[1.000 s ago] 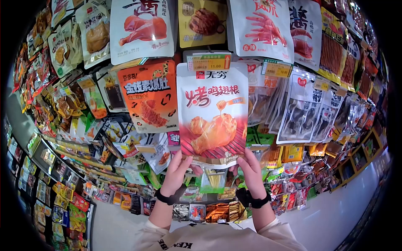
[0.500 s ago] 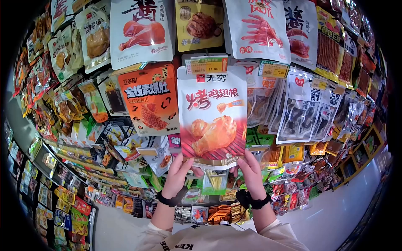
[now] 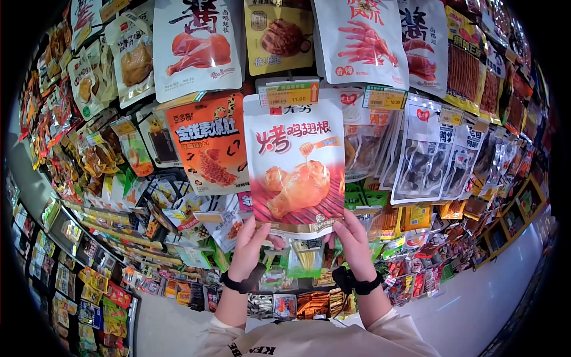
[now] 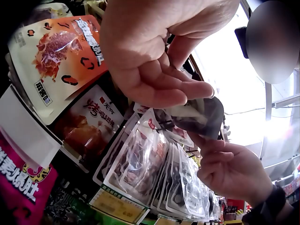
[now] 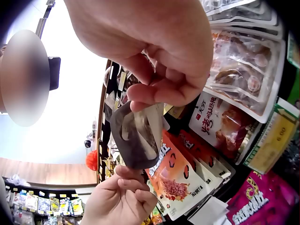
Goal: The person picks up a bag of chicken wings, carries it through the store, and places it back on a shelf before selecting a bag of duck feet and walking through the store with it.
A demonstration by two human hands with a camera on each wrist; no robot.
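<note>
A white and red pouch of roasted chicken drumsticks (image 3: 297, 172) is held upright, its printed front facing the head camera. At its lower left corner my left hand (image 3: 250, 247) pinches the edge, thumb in front and fingers behind. The right hand (image 3: 355, 245) grips the lower right corner the same way. Both wrist views show the pouch's shiny dark back (image 4: 208, 117) from below, between the two hands. A similar drumstick pouch (image 5: 220, 122) hangs on the rack behind, visible in the right wrist view.
An orange snack bag (image 3: 208, 143) hangs just left of the held pouch, clear vacuum packs (image 3: 422, 154) to its right. Large white pouches (image 3: 199, 47) hang above. A price tag (image 3: 291, 95) stands at the pouch's top edge. Pale floor (image 3: 446, 315) shows at lower right.
The pouch and both hands have shifted slightly left in the head view, and the pouch's top sits a little lower. Both hands keep the same hold.
</note>
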